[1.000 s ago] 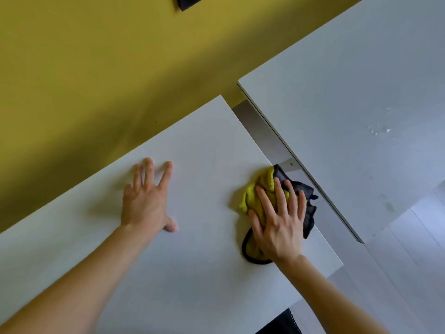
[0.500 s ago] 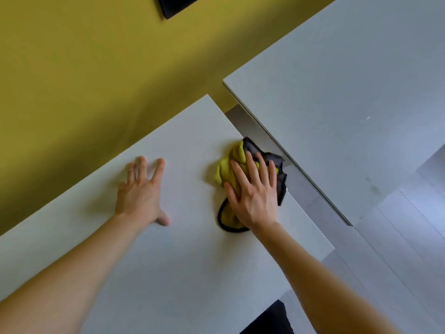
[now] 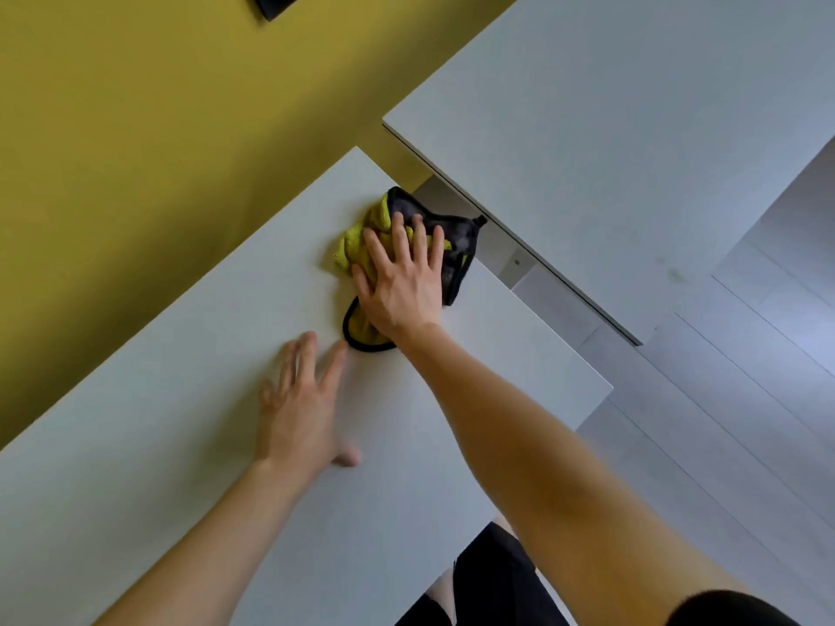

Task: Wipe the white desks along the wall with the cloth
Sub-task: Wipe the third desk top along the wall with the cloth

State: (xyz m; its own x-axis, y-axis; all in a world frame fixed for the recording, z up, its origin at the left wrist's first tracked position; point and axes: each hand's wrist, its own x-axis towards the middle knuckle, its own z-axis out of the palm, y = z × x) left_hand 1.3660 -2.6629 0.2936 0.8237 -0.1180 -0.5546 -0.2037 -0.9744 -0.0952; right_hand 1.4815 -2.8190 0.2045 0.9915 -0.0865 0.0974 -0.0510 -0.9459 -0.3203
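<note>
Cloth (image 3: pixel 353 246) lies pressed under your flat right hand (image 3: pixel 402 286) at the far end of this desk (image 3: pixel 180 422), left hand (image 3: pixel 298 413) spread open alongside; the neighbouring desk (image 3: pixel 587 128) likely awaits wiping.

The desk (image 3: pixel 158 467) filling the lower left of the frame has a smooth, matt white top that looks like laminate board. The second desk (image 3: pixel 610 128), in the upper right, has the same flat white finish (a few faint dull smudges show toward its lower right edge). At centre frame, the cloth (image 3: pixel 350 248) is soft and fuzzy like microfibre: yellow-green pile on one face, dark grey on the other, bound with a black stitched hem. The wall (image 3: pixel 135 128) in the upper left is matt mustard paint, without sheen. The floor (image 3: pixel 745 399) at right looks like pale, smooth planks with thin seams. Between the desks, a grey support (image 3: pixel 515 264) looks like painted metal.
</note>
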